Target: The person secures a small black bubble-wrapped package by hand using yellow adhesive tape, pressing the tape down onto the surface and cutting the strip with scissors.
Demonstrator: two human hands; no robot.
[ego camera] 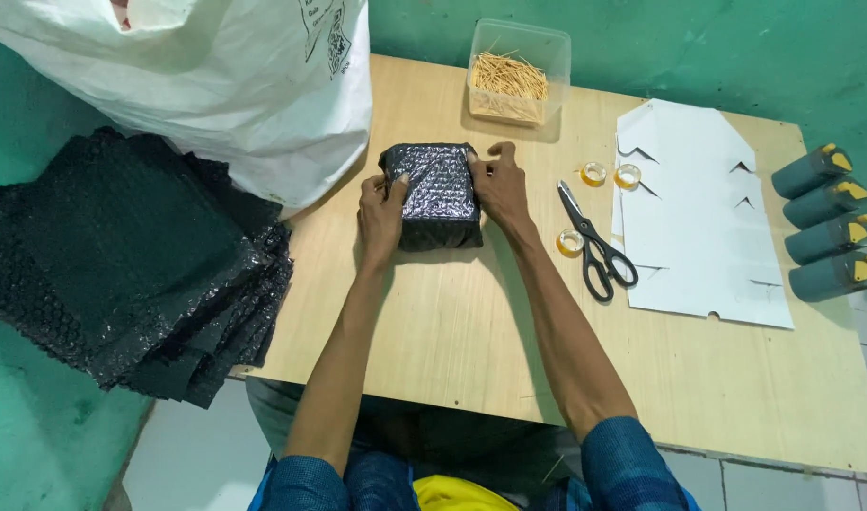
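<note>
**Both hands clamp a bubble-wrapped parcel near the far edge of the tabletop**

The parcel [432, 194], a squarish block wrapped in black bubble wrap, sits on the wooden tabletop [471, 322] toward its far edge, somewhat left of the middle. The left hand [382, 216] presses its left side with the fingers closed against the wrap and the thumb over the top edge. The right hand [498, 185] grips the right side likewise, its fingers curled onto the wrap.

The skin of the parcel looks soft and cushioned, glossy and probably a little slippery, so it will likely give under pressure before the firmer core inside resists. It seems light for two hands. The flat left and right faces, where the hands now sit, look like the best hold; a loose fold would probably slip or unwrap.

Just beyond it at the far edge stands a clear tub of thin wooden sticks [511, 80]. To the right lie scissors [594, 241] and small tape rolls [594, 174], then a white die-cut card sheet [703, 218]. A pile of black bubble wrap sheets [131, 265] lies off the left edge.
</note>
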